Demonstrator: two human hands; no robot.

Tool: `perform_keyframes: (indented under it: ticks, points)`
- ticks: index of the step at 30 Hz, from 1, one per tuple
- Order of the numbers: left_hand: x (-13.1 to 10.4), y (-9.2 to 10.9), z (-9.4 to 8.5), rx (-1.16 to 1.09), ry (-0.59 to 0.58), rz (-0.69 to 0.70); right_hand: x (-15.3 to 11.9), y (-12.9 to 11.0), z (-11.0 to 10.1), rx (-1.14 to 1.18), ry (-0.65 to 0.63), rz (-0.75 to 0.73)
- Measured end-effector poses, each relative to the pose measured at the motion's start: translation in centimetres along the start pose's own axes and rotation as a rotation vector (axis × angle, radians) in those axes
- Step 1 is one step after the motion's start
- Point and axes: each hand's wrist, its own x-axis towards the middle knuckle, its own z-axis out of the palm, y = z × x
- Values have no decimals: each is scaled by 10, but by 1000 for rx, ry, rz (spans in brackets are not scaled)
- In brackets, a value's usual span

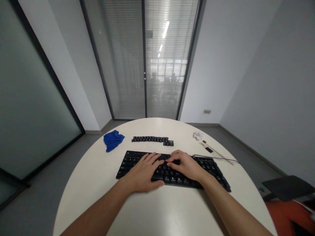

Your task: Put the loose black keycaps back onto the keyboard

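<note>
A black keyboard (178,179) lies on the round table in front of me, with its cable leaving at the right. My left hand (145,172) rests flat over the left and middle keys, fingers stretched out and thumb along the front edge. Over the middle of the keyboard, my right hand (184,165) is closed in a pinch, thumb and forefinger almost together at the keys. Whatever lies between those fingertips is too small to make out. Behind the keyboard, several loose black keycaps (150,139) stand in rows, some grouped at the right end.
A crumpled blue cloth (113,140) lies at the left of the white table (91,183). To the right are a white crumpled wad (198,135), thin sticks (220,154) and a small black-headed item (209,149). A chair (289,187) stands beyond the right edge.
</note>
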Motion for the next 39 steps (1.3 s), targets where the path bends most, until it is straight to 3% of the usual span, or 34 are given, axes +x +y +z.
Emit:
perform_keyframes:
  ticks: [16,26,39]
  points:
    - [-1,-5,5,-5,21,29,-1,-5,-8,-189,-96,-187]
    - [-1,-4,4,-4,15,34,-4,9,-11,-202,3,-70]
    - [3,10,5,-15,50,-38,0,12,-7,-210,-26,-76]
